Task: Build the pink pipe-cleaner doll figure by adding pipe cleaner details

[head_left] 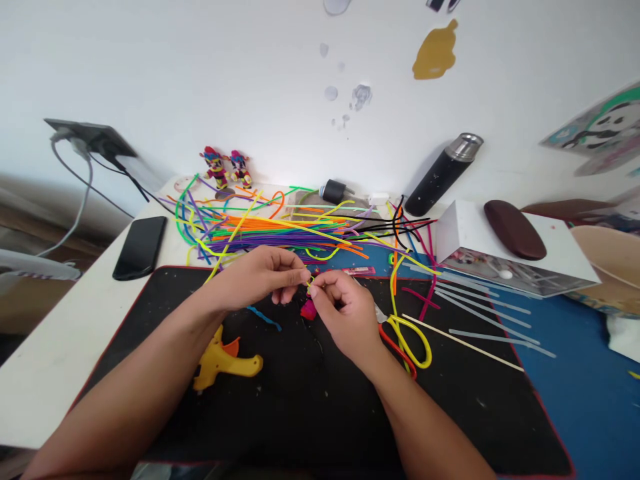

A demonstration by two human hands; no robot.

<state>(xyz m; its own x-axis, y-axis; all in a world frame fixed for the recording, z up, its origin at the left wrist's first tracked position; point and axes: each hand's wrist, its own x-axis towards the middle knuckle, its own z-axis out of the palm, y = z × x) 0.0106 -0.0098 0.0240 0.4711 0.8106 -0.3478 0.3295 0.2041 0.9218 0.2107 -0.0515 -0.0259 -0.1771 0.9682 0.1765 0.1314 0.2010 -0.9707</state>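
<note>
Yellow-green fuzzy strip (311, 283) sits right in the grip, pinched between the fingertips of the left hand (265, 277) and right hand (345, 310), about equally near; its long axis is too small to tell. A pink piece (308, 309) lies just nearside of the grip, coloured stems (290, 233) beyond it, scissors (429, 353) to its right.

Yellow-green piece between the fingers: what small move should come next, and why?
Probably ease the right hand back slightly while the left hand pinches the yellow-green piece. Both hands' fingers crowd it and hide most of it, so its shape is hard to judge.
</note>
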